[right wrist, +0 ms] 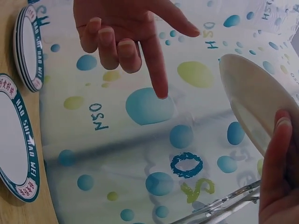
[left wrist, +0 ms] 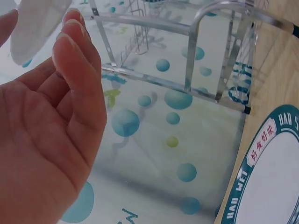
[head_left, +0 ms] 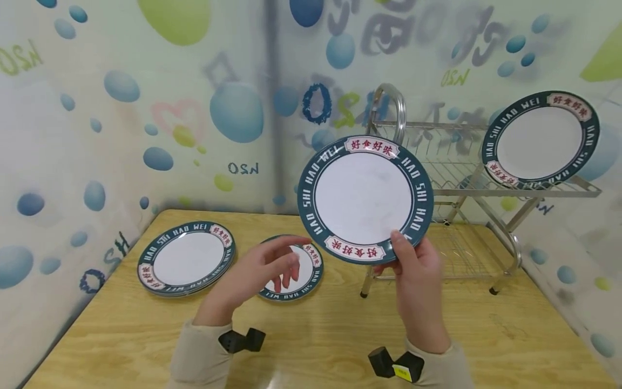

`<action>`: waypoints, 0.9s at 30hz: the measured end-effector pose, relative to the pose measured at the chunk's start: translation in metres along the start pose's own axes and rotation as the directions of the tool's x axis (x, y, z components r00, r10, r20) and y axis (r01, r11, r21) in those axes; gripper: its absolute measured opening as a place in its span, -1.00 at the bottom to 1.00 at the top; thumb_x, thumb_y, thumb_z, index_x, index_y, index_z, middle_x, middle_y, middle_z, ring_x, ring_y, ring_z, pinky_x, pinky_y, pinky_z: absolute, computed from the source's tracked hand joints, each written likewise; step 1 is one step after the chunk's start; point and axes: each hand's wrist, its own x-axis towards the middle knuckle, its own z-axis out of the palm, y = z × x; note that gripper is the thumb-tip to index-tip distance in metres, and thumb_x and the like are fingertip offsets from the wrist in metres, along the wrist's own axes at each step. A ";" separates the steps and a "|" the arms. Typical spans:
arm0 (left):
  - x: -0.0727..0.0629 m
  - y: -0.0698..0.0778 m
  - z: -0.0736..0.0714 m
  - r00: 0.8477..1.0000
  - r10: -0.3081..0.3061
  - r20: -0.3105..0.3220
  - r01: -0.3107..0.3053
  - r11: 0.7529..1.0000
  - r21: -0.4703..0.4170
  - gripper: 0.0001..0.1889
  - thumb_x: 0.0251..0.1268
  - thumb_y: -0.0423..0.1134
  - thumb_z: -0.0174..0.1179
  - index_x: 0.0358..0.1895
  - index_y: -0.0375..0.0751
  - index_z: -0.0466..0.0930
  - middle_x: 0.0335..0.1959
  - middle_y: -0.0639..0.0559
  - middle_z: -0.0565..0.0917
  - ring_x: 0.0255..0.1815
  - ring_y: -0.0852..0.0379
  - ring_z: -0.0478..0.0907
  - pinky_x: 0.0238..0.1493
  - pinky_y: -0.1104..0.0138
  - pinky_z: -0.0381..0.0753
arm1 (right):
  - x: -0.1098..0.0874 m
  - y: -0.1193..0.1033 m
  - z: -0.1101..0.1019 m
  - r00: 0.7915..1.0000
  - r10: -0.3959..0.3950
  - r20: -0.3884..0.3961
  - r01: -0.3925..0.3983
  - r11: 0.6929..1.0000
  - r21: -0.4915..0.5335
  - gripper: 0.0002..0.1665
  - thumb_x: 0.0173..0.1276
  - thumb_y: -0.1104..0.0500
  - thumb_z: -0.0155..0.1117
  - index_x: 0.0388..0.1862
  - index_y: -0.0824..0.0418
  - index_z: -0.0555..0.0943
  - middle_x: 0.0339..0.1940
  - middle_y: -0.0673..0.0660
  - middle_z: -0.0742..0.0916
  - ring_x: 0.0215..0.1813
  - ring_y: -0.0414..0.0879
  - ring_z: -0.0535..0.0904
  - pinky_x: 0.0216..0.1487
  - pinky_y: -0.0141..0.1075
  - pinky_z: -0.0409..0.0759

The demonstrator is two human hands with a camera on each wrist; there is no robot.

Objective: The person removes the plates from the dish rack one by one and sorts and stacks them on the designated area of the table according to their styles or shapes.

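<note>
My right hand pinches the lower right rim of a plate, thumb on the front and fingers behind. The plate is white with a dark green lettered rim and red characters, held up tilted toward me. From the right wrist view its plain white underside shows. My left hand hangs in the air left of that plate, holding nothing, fingers loosely bent. Behind and below it another such plate lies on the table, partly hidden by the hand. Farther left lies a stack of matching plates.
A two-tier metal dish rack stands at the table's back right. One plate leans upright at the right end of its upper tier. The wooden table meets a wall printed with coloured drops.
</note>
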 end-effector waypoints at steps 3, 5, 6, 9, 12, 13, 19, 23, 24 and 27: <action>-0.002 0.002 0.001 1.000 0.010 0.018 -0.009 1.000 -0.024 -0.60 0.34 -0.06 -0.08 0.23 0.07 0.27 -0.41 -0.08 0.57 -0.45 -0.05 0.49 -0.45 0.18 0.51 | -0.001 0.002 0.002 1.000 0.011 0.014 -0.011 0.999 -0.046 -0.60 0.36 0.13 0.00 0.08 0.35 0.37 -0.36 0.20 0.65 -0.59 -0.04 0.49 -0.50 -0.34 0.53; -0.003 0.004 0.001 1.000 0.011 0.024 -0.010 0.999 -0.036 -0.58 0.36 -0.10 -0.10 0.26 -0.03 0.23 -0.38 -0.07 0.58 -0.43 -0.06 0.49 -0.43 0.19 0.51 | -0.001 0.004 0.003 1.000 0.021 0.017 -0.019 0.997 -0.078 -0.61 0.36 0.12 0.01 0.07 0.33 0.39 -0.38 0.20 0.65 -0.60 -0.04 0.48 -0.51 -0.33 0.53; -0.004 0.006 0.001 1.000 0.017 0.024 -0.016 0.999 -0.044 -0.57 0.37 -0.12 -0.11 0.26 -0.09 0.21 -0.37 -0.07 0.58 -0.43 -0.08 0.49 -0.42 0.19 0.51 | -0.001 0.005 0.004 1.000 0.026 0.017 -0.024 0.995 -0.094 -0.61 0.35 0.11 0.01 0.06 0.32 0.40 -0.39 0.20 0.64 -0.60 -0.03 0.48 -0.52 -0.32 0.53; -0.007 0.014 0.002 0.999 0.034 0.013 -0.033 0.997 -0.064 -0.59 0.38 -0.19 -0.13 0.25 -0.19 0.20 -0.37 -0.10 0.57 -0.43 -0.15 0.47 -0.42 0.18 0.50 | -0.001 0.008 0.005 0.999 0.030 0.022 -0.027 0.990 -0.140 -0.63 0.35 0.10 0.02 0.03 0.29 0.42 -0.41 0.20 0.64 -0.61 -0.02 0.48 -0.53 -0.29 0.53; -0.010 0.022 0.002 0.998 0.066 0.000 -0.066 0.995 -0.078 -0.64 0.38 -0.24 -0.15 0.20 -0.22 0.26 -0.38 -0.14 0.56 -0.43 -0.16 0.45 -0.42 0.17 0.50 | -0.001 0.010 0.006 0.999 0.032 0.032 -0.026 0.984 -0.175 -0.64 0.35 0.08 0.03 0.01 0.27 0.43 -0.42 0.19 0.64 -0.60 -0.02 0.49 -0.53 -0.28 0.54; -0.009 0.021 0.002 0.997 0.075 -0.003 -0.075 0.994 -0.083 -0.66 0.38 -0.24 -0.15 0.17 -0.20 0.29 -0.39 -0.14 0.55 -0.44 -0.13 0.45 -0.42 0.17 0.51 | -0.001 0.011 0.007 0.999 0.030 0.036 -0.023 0.983 -0.184 -0.65 0.35 0.08 0.03 0.00 0.27 0.44 -0.42 0.18 0.64 -0.60 -0.02 0.49 -0.54 -0.28 0.54; -0.008 0.022 0.002 0.997 0.071 -0.027 -0.073 0.994 -0.077 -0.77 0.39 -0.22 -0.16 -0.04 -0.20 0.41 -0.40 -0.15 0.54 -0.45 -0.08 0.45 -0.43 0.19 0.51 | -0.001 0.014 0.009 0.997 0.035 0.068 -0.020 0.978 -0.209 -0.67 0.34 0.09 0.04 -0.04 0.30 0.44 -0.44 0.17 0.64 -0.60 -0.02 0.49 -0.55 -0.26 0.54; -0.006 0.016 0.002 0.997 0.052 -0.050 -0.055 0.996 -0.070 -0.78 0.39 -0.18 -0.15 -0.15 -0.22 0.45 -0.40 -0.13 0.54 -0.44 -0.07 0.46 -0.42 0.21 0.51 | 0.000 0.015 0.010 0.994 0.059 0.092 -0.038 0.975 -0.218 -0.66 0.34 0.08 0.04 -0.04 0.29 0.45 -0.43 0.18 0.64 -0.60 -0.01 0.49 -0.56 -0.26 0.54; -0.005 0.012 0.002 0.998 0.044 -0.055 -0.048 0.996 -0.069 -0.77 0.39 -0.16 -0.14 -0.17 -0.21 0.45 -0.40 -0.12 0.55 -0.44 -0.06 0.46 -0.42 0.21 0.51 | 0.000 0.016 0.010 0.993 0.070 0.095 -0.047 0.974 -0.223 -0.66 0.34 0.08 0.04 -0.03 0.28 0.45 -0.43 0.18 0.64 -0.60 -0.01 0.49 -0.55 -0.26 0.54; -0.005 0.007 0.002 0.997 0.009 -0.072 -0.014 0.998 -0.064 -0.73 0.36 -0.08 -0.11 -0.16 -0.19 0.46 -0.39 -0.10 0.57 -0.44 -0.05 0.46 -0.40 0.21 0.51 | 0.000 0.017 0.010 0.989 0.102 0.106 -0.075 0.970 -0.233 -0.65 0.33 0.05 0.06 -0.01 0.23 0.44 -0.44 0.19 0.63 -0.58 0.01 0.49 -0.53 -0.25 0.55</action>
